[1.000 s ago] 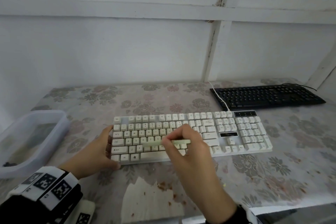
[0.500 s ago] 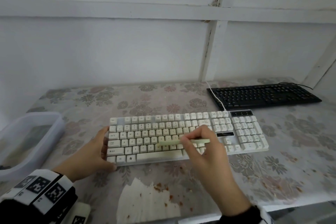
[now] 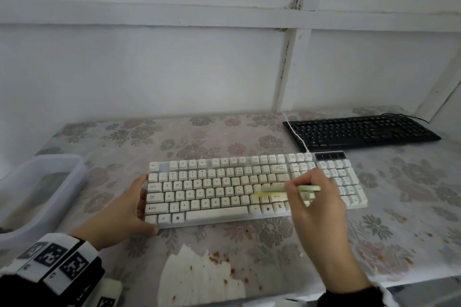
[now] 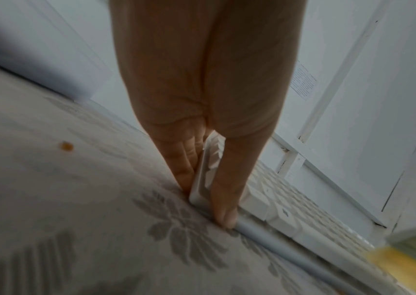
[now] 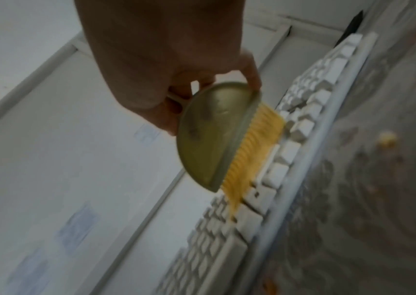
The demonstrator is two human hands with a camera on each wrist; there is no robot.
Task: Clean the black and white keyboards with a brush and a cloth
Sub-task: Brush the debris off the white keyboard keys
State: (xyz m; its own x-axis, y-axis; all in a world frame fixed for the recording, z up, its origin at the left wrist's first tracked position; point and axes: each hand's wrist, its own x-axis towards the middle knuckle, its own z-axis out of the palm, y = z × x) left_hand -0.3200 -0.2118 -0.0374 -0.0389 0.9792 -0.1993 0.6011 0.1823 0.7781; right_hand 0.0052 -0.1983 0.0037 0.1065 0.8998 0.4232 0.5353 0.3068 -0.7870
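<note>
Yellow-bristled brush (image 5: 214,135) works the 3 o'clock half of the white keyboard (image 3: 212,189), right hand (image 3: 319,207) clamped on its handle, bristles angled down between keys. Left hand (image 3: 119,209), fingers straight, braces the 9 o'clock end against sliding. Black keyboard (image 3: 359,132) waits at 2 o'clock.

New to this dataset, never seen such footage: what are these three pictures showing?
No machine here: a person wears a camera on the head and one on each wrist. The head view shows a table with a white keyboard, a black keyboard behind it to the right, and a plastic tub at the left. The left wrist view shows the left hand braced against the white keyboard's corner. The right wrist view shows the right hand holding a brush, its yellow bristles on the keys.
</note>
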